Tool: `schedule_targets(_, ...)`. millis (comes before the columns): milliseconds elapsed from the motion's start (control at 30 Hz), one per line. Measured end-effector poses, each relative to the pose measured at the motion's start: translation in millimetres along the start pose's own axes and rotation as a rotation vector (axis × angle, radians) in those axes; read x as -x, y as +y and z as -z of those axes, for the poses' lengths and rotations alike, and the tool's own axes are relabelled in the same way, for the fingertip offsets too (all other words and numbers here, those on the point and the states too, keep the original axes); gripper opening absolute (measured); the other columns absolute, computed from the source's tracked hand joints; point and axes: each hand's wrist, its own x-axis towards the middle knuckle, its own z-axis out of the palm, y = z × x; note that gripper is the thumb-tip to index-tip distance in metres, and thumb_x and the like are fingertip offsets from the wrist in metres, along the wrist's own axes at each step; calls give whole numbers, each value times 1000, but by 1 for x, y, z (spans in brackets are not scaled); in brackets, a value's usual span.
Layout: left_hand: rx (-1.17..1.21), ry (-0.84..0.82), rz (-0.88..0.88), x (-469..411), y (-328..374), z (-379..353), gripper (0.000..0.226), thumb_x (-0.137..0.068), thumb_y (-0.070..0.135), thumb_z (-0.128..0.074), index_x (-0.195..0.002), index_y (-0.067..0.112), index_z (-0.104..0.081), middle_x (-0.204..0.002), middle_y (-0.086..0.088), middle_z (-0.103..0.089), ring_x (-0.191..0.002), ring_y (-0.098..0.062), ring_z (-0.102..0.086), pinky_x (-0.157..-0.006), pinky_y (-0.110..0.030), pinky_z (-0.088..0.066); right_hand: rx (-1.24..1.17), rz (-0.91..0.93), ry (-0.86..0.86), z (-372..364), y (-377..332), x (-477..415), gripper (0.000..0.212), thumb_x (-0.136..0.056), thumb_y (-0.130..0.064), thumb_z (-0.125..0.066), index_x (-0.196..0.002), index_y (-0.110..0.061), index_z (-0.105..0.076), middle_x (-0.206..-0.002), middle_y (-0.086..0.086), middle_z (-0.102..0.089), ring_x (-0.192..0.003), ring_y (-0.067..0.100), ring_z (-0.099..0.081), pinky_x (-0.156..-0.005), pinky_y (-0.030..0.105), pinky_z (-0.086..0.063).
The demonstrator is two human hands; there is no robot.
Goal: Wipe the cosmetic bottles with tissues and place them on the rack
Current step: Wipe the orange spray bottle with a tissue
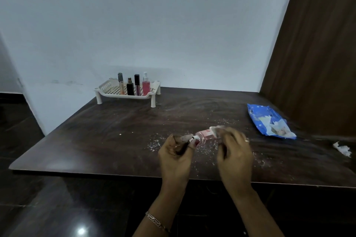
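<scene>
A small pink cosmetic bottle (204, 134) lies sideways in the air just above the dark table (107, 136), between both hands. My left hand (175, 158) pinches its white cap end, with a scrap of greyish tissue by the fingers. My right hand (235, 152) grips a crumpled tissue (217, 129) wrapped round the bottle's other end. The white perforated rack (103, 89) stands at the table's back left against the wall. Upright in it are several cosmetics, among them a pink spray bottle (145, 87) and a black bottle (130, 89).
A blue tissue pack (269, 121) lies open at the right, near a brown wooden panel (317, 54). A used white tissue (342, 149) sits at the far right edge. White crumbs are scattered on the table under my hands.
</scene>
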Motion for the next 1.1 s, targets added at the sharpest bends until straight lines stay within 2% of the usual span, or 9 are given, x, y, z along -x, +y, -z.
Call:
schedule_targets(167,90,70,68,3,0,3,15,-74,-10,-69,-76,4,-63,-70,-1,-70,-67,-7,-66,-67,-18,-55,-35,211,-27,-4,-11,11,36,-82,6,-49,-110,-4,-68,-101,10,-65,-96,18,-55,-89,22,-42)
schedule_targets(400,130,37,164,-1,3,9,10,-74,-6,-70,-82,0,-67,-72,-4,-72,-67,-9,-66,-65,-19,-56,50,48,56,-5,11,2,43,-73,16,-55,-108,-4,-69,-101,14,-64,-93,26,-57,-86,30,-45)
schedule_targets(533,156,56,184,-1,2,2,11,-76,-6,-69,-87,-4,-66,-75,-8,-71,-65,-7,-66,-61,-15,-53,-19,196,-49,-9,-10,13,30,-97,-11,-41,-111,-4,-67,-103,9,-64,-97,13,-53,-86,19,-41)
schedule_targets(600,159,42,185,-3,3,3,11,-76,-5,-69,-86,-3,-67,-76,-7,-72,-69,-9,-68,-65,-17,-55,-26,203,-70,-5,-1,8,25,-92,-4,-52,-112,-6,-67,-103,7,-64,-97,12,-54,-86,18,-42)
schedule_targets(700,162,17,184,-4,6,6,13,-75,-5,-69,-87,-4,-67,-77,-6,-73,-74,-11,-68,-73,-21,-57,60,104,26,0,19,-2,45,-71,17,-60,-110,-4,-68,-101,13,-63,-94,23,-55,-85,30,-46)
schedule_targets(800,166,10,193,-2,6,3,12,-73,-4,-71,-84,0,-68,-76,-5,-72,-74,-12,-68,-72,-20,-57,92,57,87,2,18,-5,43,-71,15,-56,-107,-4,-68,-99,14,-61,-92,25,-55,-83,29,-44)
schedule_targets(867,166,25,201,-1,4,-2,11,-74,-4,-71,-84,-2,-67,-78,-9,-72,-75,-16,-67,-70,-19,-57,66,88,59,-2,4,1,42,-71,18,-56,-105,-3,-69,-99,14,-62,-92,24,-54,-81,27,-42)
schedule_targets(1000,229,51,247,-1,0,-4,15,-75,-2,-70,-89,-5,-65,-84,-16,-69,-79,-21,-65,-74,-26,-55,-27,186,-23,-7,-17,8,33,-86,-2,-45,-109,-3,-68,-102,12,-62,-95,18,-53,-80,23,-42)
schedule_targets(1100,261,32,244,-2,2,-1,23,-68,7,-73,-87,-3,-66,-84,-16,-69,-78,-21,-67,-76,-29,-56,-5,188,0,-4,-5,2,35,-83,1,-47,-109,-6,-69,-102,12,-63,-95,20,-55,-80,27,-45)
